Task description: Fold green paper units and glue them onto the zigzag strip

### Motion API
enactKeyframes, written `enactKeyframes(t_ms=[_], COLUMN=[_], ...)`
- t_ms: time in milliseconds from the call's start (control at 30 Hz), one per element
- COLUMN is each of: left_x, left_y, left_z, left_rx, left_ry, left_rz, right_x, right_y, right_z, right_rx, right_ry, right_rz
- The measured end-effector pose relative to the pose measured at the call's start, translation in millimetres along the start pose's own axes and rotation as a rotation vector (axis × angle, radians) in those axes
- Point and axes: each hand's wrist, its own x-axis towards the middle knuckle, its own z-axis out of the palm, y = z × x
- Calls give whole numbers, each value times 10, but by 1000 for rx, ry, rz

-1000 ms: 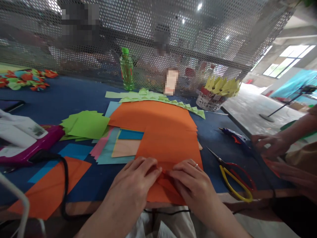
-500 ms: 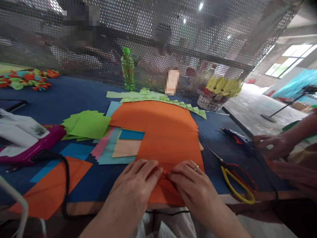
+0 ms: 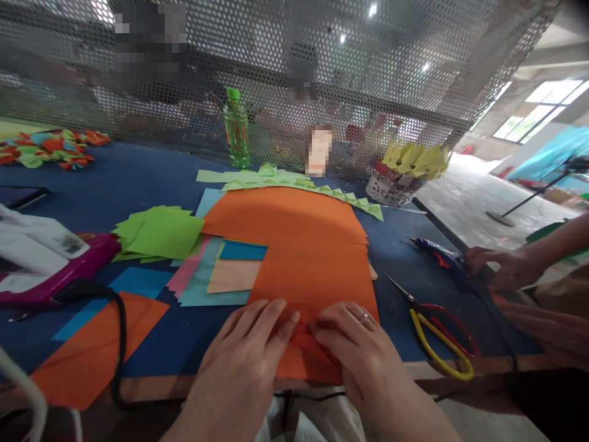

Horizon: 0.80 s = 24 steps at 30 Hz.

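Observation:
Both hands work at the near end of orange paper [image 3: 317,264] lying on the table. My left hand [image 3: 248,344] is closed, its fingers bent down on the paper and the thumb near the middle. My right hand [image 3: 359,344], with a ring, is closed too, fingertips pinching a small folded orange piece [image 3: 306,334] between the hands. The fold is partly hidden by my fingers. Beneath the orange paper lies a stack of coloured sheets [image 3: 230,276]. Yellow-and-red-handled scissors [image 3: 432,337] lie right of my right hand.
On the left are green paper squares [image 3: 161,233], a white and magenta device [image 3: 50,264] and a black cable [image 3: 122,344]. A green bottle [image 3: 236,132] and a woven basket [image 3: 393,184] stand at the back. A glue gun [image 3: 437,253] lies near another person's hand [image 3: 510,267].
My left fingers have shifted slightly left, and the left thumb is a little farther from the right fingertips. The other person's hand at right has moved slightly.

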Motion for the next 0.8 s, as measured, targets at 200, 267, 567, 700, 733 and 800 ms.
enactKeyframes(t_ms=[200,267,567,700,733,800], left_x=[43,21,-4,-49,-72,-118], left_y=[79,82,69,158,177,201], left_z=[-23,-10,-15,-48,-49,-46], left_rx=[-53,-56,2,89,101,109], left_ry=[2,18,76,69,63,60], left_rz=[-139,-132,-28,-46,-45,-45], right_x=[-26,-35,-112,-178,-191,-209], right_y=[1,-10,-35,-167,-205,-261], right_z=[24,23,28,77,96,135], right_rx=[8,7,-38,-32,-23,-19], right_ry=[29,27,109,280,279,233], right_rz=[20,29,32,-36,-69,-103])
